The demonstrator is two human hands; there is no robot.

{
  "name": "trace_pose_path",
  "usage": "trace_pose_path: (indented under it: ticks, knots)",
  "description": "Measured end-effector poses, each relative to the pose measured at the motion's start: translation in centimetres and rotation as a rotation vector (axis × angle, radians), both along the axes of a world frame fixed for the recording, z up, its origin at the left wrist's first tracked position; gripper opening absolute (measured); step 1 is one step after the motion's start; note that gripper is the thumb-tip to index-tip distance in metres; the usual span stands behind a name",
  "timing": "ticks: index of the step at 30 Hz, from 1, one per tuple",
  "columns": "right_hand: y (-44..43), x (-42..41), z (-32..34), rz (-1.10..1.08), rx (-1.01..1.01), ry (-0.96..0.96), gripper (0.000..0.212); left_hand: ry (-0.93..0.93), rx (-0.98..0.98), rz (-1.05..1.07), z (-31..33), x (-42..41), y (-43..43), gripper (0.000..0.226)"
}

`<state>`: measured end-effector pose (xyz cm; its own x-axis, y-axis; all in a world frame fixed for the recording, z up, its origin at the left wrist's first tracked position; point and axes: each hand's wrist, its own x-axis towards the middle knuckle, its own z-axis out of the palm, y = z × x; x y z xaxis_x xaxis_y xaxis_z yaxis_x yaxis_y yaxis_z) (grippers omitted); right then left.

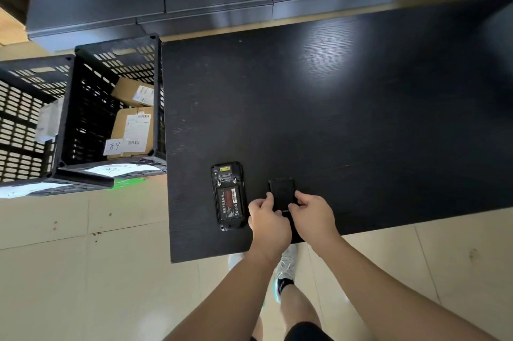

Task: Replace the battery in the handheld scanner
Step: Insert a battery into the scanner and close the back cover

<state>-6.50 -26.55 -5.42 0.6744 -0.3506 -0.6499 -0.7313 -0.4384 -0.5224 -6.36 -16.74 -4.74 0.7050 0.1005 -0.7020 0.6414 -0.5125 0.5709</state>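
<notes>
While both forearms reach in from the near edge of the bench [361,124], the left hand [268,220] and the right hand [313,218] close on a flat black slab [281,190] lying between them. It looks like the scanner's back cover, though it could be a second battery; I cannot tell which. The fingers [268,197] of the left hand curl against its left edge, and those of the right hand press on its right edge and top face, so both pinch it from opposite sides. Whether it is lifted or flat on the wood is unclear.

Just beside the left hand, the handheld scanner [228,196] lies face down with its back open, and a battery [229,204] with a red label sits in the bay.

My judgement: the cover is off and the step in hand is handling that slab. If the seated battery is the old one, the next move calls for prying it out at its edge; if it is the new one, the slab must be aligned over the bay and pressed shut.

Farther left, off the bench, black crates [83,118] hold cardboard parcels [133,129].
</notes>
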Motion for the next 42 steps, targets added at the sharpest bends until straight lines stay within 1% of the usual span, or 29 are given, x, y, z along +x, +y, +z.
trace_pose_path:
  ticks: [6, 10, 15, 21, 24, 27, 32, 42]
  knots:
    - [-0.2, 0.2, 0.5, -0.177, 0.081, -0.016, 0.04, 0.032, -0.126, 0.207, 0.2, 0.4, 0.1, 0.046]
    - [-0.1, 0.2, 1.0, -0.222, 0.089, -0.052, 0.038, 0.013, -0.212, 0.337, 1.1, 0.5, 0.3, 0.039]
    - [1.3, 1.0, 2.6, -0.228, 0.142, -0.142, 0.034, -0.09, -0.142, 0.421, 3.1, 1.3, 2.1, 0.039]
    - [6.2, 1.9, 3.3, -0.093, 0.178, -0.17, 0.033, -0.181, -0.024, 0.442, 4.0, 1.1, 7.7, 0.04]
    - [8.1, 1.8, 2.7, -0.041, 0.18, -0.159, 0.03, -0.172, -0.005, 0.453, 3.3, 0.7, 10.4, 0.032]
    - [9.0, 1.8, 1.9, -0.014, 0.19, -0.148, 0.027, -0.168, 0.005, 0.403, 2.3, 0.8, 12.3, 0.027]
    - [8.9, 2.3, 0.8, -0.016, 0.207, -0.136, 0.024, -0.182, 0.0, 0.287, 1.7, 1.2, 13.3, 0.025]
    - [8.8, 2.4, 0.1, 0.005, 0.219, -0.171, 0.025, -0.26, -0.051, 0.234, 0.5, 1.6, 14.2, 0.034]
